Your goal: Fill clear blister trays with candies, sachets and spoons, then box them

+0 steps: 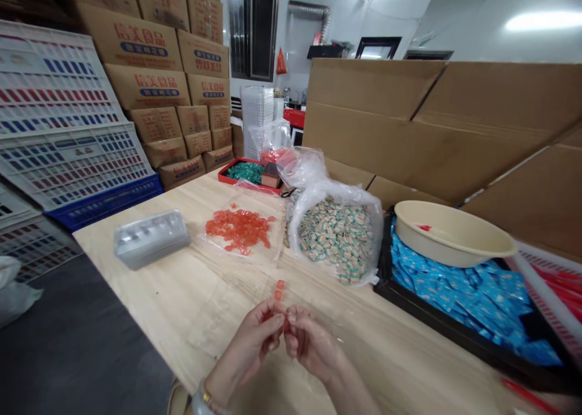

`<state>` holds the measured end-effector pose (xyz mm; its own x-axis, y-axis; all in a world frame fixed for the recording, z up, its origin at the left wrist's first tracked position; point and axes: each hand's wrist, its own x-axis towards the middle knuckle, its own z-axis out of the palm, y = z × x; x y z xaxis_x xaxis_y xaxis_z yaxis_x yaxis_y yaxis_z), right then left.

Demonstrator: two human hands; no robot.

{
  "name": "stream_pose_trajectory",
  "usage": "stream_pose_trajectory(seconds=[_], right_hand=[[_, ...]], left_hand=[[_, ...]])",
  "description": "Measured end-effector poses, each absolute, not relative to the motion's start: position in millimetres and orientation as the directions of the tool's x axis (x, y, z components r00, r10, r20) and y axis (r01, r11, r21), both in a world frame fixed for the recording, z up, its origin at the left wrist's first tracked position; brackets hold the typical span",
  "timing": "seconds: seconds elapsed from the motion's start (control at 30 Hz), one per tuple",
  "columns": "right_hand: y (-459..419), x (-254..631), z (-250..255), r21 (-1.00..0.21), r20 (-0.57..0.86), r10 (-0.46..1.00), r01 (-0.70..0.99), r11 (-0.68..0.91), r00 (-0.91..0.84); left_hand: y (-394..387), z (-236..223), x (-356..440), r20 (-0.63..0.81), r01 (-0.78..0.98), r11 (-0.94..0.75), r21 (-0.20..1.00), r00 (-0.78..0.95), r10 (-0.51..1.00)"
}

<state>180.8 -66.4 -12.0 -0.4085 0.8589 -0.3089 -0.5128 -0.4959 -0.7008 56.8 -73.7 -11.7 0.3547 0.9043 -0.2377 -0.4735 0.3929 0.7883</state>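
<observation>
My left hand (pixel 260 331) and my right hand (pixel 311 344) meet over the near part of the table, fingertips pinched together. Between them shows a bit of a small red translucent piece, candy-like and mostly hidden by the fingers. Just beyond the fingertips lie two small red pieces (pixel 279 290) in a line. Farther off, a loose pile of similar red pieces (pixel 240 228) is spread on a clear plastic sheet (pixel 273 254). To its right stands an open clear bag (pixel 376 212) full of small striped green, white and brown pieces (pixel 335 236).
On the left of the table sits a stack of clear plastic trays (pixel 152 238). A red tray (pixel 222 175) holds green pieces. At right, a cream basin (pixel 454 233) rests on blue packets (pixel 445 285) in a black crate (pixel 409 303). Cardboard boxes (pixel 145 42) and white crates (pixel 68 88) stand behind.
</observation>
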Motion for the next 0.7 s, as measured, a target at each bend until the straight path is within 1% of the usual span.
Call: stream_pose_trajectory(seconds=[0.07, 0.13, 0.17, 0.23, 0.3, 0.33, 0.4, 0.47, 0.53, 0.57, 0.63, 0.7], right_hand=[[-72, 184, -17, -0.727, -0.330, 0.876, -0.496, -0.474, -0.353], [-79, 188, -24, -0.801, -0.317, 0.909, -0.438, -0.409, -0.270], [-83, 191, -27, -0.854, -0.273, 0.936, -0.392, -0.342, -0.222], [-92, 201, -32, -0.958, -0.123, 0.981, -0.240, -0.157, -0.152], [-99, 215, -35, -0.999, 0.010, 0.989, -0.044, 0.003, -0.145], [-101, 224, -35, -0.998, 0.035, 0.987, 0.048, 0.043, -0.154], [-100, 246, -35, -0.974, 0.053, 0.991, 0.211, 0.079, -0.123], [-92, 268, -36, -0.927, 0.095, 0.995, 0.362, 0.104, -0.042], [-78, 288, -37, -0.843, 0.174, 0.984, 0.521, 0.134, 0.029], [-70, 296, -39, -0.792, 0.203, 0.978, 0.594, 0.142, 0.037], [-54, 305, -43, -0.693, 0.200, 0.980, 0.706, 0.148, -0.009], [-44, 307, -46, -0.605, 0.140, 0.986, 0.781, 0.154, -0.087]], left_hand=[[-76, -15, 58, -0.261, -0.451, 0.401, 0.797, 0.341, 0.903], [-78, -20, 62, -0.306, -0.443, 0.424, 0.790, 0.316, 0.898], [-79, -23, 65, -0.337, -0.439, 0.449, 0.778, 0.311, 0.888], [-81, -27, 75, -0.386, -0.433, 0.492, 0.756, 0.312, 0.868], [-81, -30, 89, -0.403, -0.440, 0.516, 0.735, 0.329, 0.854], [-81, -31, 97, -0.404, -0.443, 0.527, 0.725, 0.346, 0.847], [-78, -33, 114, -0.405, -0.446, 0.544, 0.711, 0.374, 0.835], [-74, -36, 128, -0.397, -0.434, 0.535, 0.725, 0.371, 0.840], [-69, -42, 138, -0.366, -0.401, 0.493, 0.772, 0.353, 0.861], [-68, -46, 141, -0.353, -0.380, 0.475, 0.794, 0.348, 0.868], [-65, -54, 145, -0.336, -0.334, 0.451, 0.828, 0.348, 0.875], [-63, -61, 147, -0.330, -0.285, 0.427, 0.858, 0.333, 0.883]])
